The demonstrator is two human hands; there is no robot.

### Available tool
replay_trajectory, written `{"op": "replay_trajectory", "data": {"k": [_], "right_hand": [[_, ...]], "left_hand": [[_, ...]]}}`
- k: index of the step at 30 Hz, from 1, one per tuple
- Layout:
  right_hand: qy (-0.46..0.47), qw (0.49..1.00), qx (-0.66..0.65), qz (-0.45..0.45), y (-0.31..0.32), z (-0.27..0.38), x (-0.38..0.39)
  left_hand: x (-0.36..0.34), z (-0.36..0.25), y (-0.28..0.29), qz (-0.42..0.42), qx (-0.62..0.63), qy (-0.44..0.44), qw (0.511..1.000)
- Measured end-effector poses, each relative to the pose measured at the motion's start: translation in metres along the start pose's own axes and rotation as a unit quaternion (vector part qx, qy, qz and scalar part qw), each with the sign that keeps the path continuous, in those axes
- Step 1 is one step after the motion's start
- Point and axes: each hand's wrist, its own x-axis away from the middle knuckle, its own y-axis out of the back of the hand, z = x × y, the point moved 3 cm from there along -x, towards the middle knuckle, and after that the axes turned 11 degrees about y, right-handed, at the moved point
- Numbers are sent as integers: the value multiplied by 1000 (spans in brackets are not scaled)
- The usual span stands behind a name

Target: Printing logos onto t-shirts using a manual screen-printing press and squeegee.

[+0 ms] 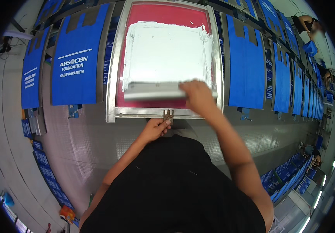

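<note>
A screen-printing frame (112,70) with silver metal edges lies before me, its red mesh (159,12) thickly coated with white ink (167,50). My right hand (197,96) is closed over the right part of a long silver squeegee (152,91), which lies across the near part of the mesh, at the ink's near edge. The squeegee is slightly smeared by motion. At the middle of the frame's near edge, my left hand (157,129) pinches a small pronged metal bracket (168,115) between thumb and fingers.
Blue bag panels with cut handles lie on boards to the left (76,58) and right (246,62), in long rows. More blue panels (51,174) line the lower left. Other people (305,24) are at the far right. A grey floor (86,143) runs beneath.
</note>
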Motion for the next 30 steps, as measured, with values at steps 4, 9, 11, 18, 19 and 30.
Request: {"op": "replay_trajectory", "data": {"k": [4, 9, 11, 18, 19, 30], "right_hand": [[-22, 1000, -13, 2, -2, 14, 18], [-63, 993, -66, -82, 27, -34, 12], [-105, 984, -126, -70, 38, -68, 13], [-263, 793, -533, -134, 22, -198, 42], [-301, 766, -551, -138, 16, -212, 48], [-383, 601, -680, -172, 9, -221, 55]], "left_hand": [[-17, 18, 1, -51, -67, 12, 996], [-36, 36, 7, -188, -234, 9, 954], [-29, 30, 3, -192, -199, 18, 961], [11, -58, 49, -401, -249, -162, 867], [15, -70, 77, -501, -235, -113, 825], [-12, -81, 156, -433, -39, -139, 890]]}}
